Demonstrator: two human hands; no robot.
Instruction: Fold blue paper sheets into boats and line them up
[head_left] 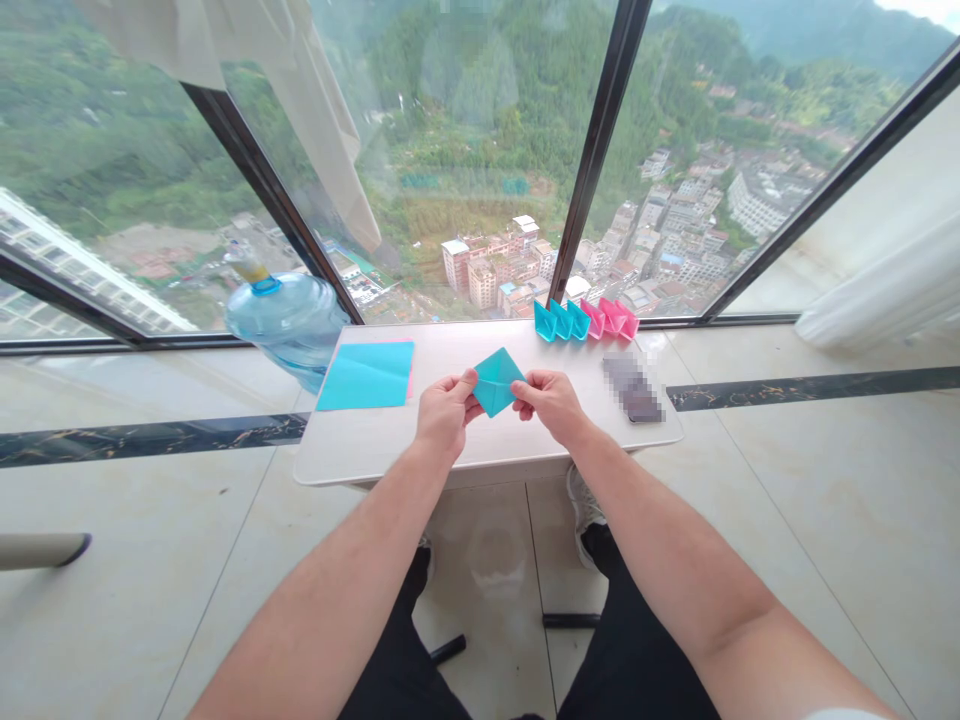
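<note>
A folded blue paper [499, 378], diamond-shaped with creases across it, is held up over the middle of the small white table [375, 450]. My left hand [448, 408] pinches its left corner between thumb and fingers. At the right corner, my right hand [551, 398] grips it the same way. Some fingertips are hidden behind the paper. Blue folded paper boats [561, 321] and pink folded paper boats [609, 319] stand in a row at the table's far edge. To the left lie flat blue sheets [366, 376], with a pink edge showing beneath.
A dark phone-like object [634, 388], blurred out, lies on the table's right side. A large clear blue water bottle [289, 320] stands on the floor beyond the table's left end. Tall windows with dark frames [600, 150] rise behind the table.
</note>
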